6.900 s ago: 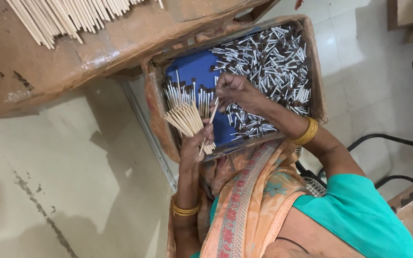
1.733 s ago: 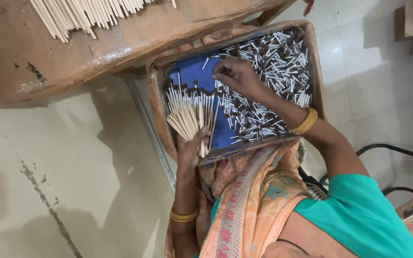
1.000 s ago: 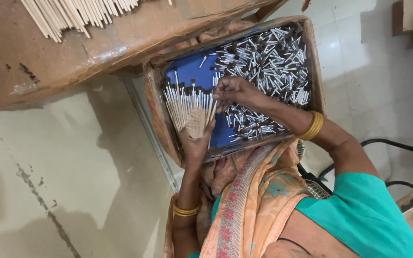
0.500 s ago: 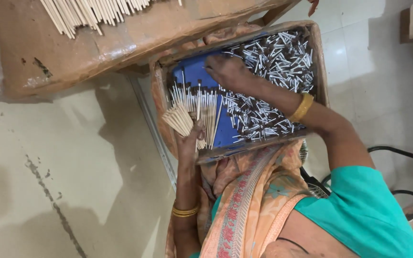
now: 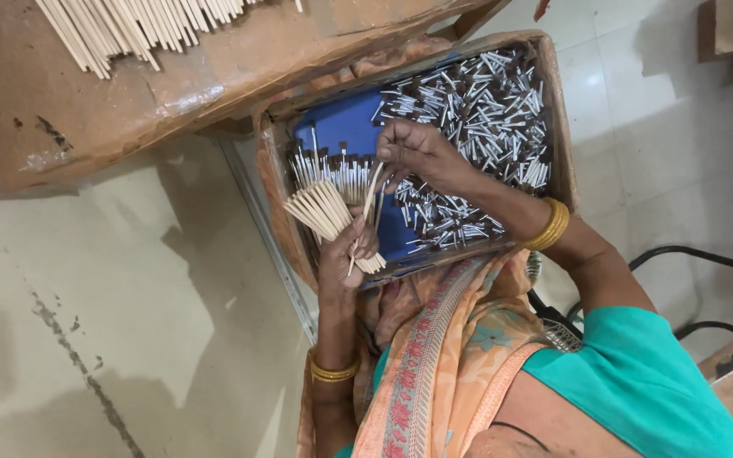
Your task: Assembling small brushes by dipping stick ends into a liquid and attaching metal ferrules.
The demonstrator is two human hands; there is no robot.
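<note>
- Wooden sticks [image 5: 326, 212] fan out of our left hand [image 5: 345, 259], which is closed around the bundle at its lower end, the free ends pointing toward 10 o'clock.
- Half a second ago our right hand [image 5: 413, 153] was reaching up to about 12 o'clock in the tray [image 5: 557, 110], over the loose heap; now it has come back to the tray's middle.
- It pinches one thin stick [image 5: 370, 191] between fingertips, its lower end touching the bundle in the left hand.
- We judge that a single piece has just been fetched and is being joined to the bundle.
- Metal-capped brush heads [image 5: 477, 102] lie piled at 1 o'clock in the tray, on its blue liner [image 5: 341, 131].
- A neat row of finished pieces [image 5: 332, 165] stands just behind the fan, unchanged since before.
- More bare sticks [image 5: 137, 25] lie on the brown board at 11 o'clock.
</note>
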